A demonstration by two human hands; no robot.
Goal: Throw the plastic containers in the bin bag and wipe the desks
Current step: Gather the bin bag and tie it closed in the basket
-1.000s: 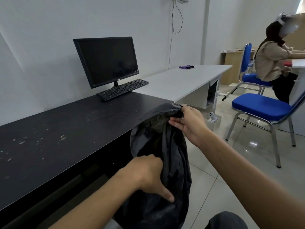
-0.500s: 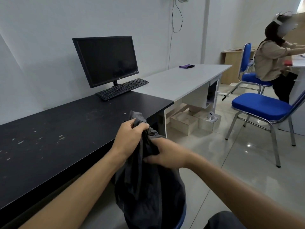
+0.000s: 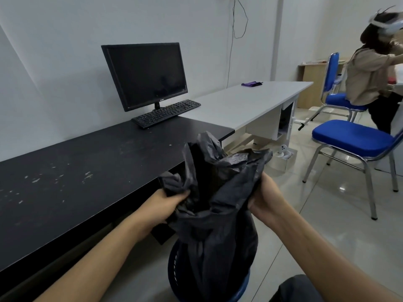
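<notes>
Both hands are clamped on the black bin bag (image 3: 220,216). The left hand (image 3: 169,204) has its fingers curled round a bunched fold of the bag's near-left edge. The right hand (image 3: 262,198) grips the opposite side of the neck, with its fingertips buried in the plastic, so how tightly they close cannot be told. The hands sit apart with the bag's gathered neck between them. Above them the crumpled top of the bag rises in two loose peaks. Below them the bag's body drops into a dark blue bin (image 3: 174,265) on the floor.

Left of the left hand, just beside it, runs the front edge of the black table (image 3: 87,166), whose top is speckled with pale marks. Further ahead on that table are a keyboard (image 3: 166,113) and a dark monitor (image 3: 145,75). Beyond them a pale grey table (image 3: 237,105) carries a purple cloth (image 3: 251,84) at its far end. Well off to the right of the right hand stands a blue chair (image 3: 352,138).

Half a second ago the hands were nearly touching, the left one closed over the top of the gathered bag. Now they have drawn apart and sit lower on it, and the bin shows more clearly.
</notes>
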